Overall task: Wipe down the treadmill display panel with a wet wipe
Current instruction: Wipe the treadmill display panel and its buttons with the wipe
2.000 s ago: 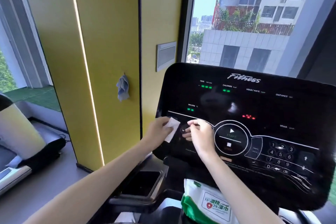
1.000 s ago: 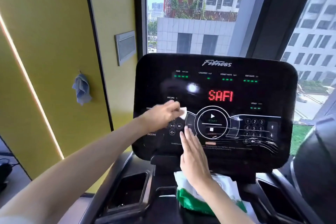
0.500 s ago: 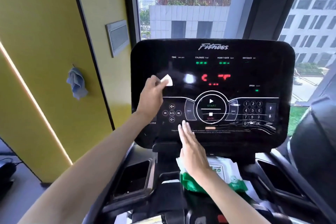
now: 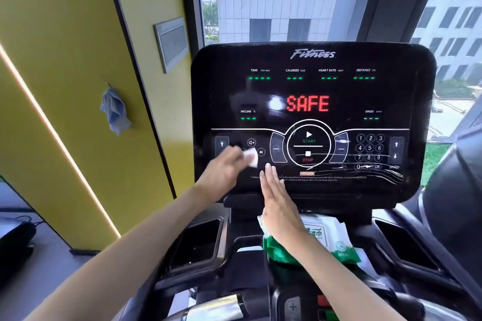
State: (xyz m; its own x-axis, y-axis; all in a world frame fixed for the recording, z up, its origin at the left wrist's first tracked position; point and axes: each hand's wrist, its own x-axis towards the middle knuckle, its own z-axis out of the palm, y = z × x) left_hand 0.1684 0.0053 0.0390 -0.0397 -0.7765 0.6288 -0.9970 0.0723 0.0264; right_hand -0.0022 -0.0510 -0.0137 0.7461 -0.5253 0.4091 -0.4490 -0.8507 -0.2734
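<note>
We see the small white wet wipe (image 4: 251, 157) pinched in the blurred left hand (image 4: 224, 169) and pressed on the lower left of the black treadmill display panel (image 4: 313, 86), among the media buttons. The right hand (image 4: 279, 200) lies flat, its fingers straight and together, with the fingertips on the panel's bottom strip. The screen reads SAFE in red. A green-and-white wipe pack (image 4: 326, 240) sits on the console under the right wrist. A blue cloth (image 4: 114, 109) hangs on the yellow wall (image 4: 65, 60).
</note>
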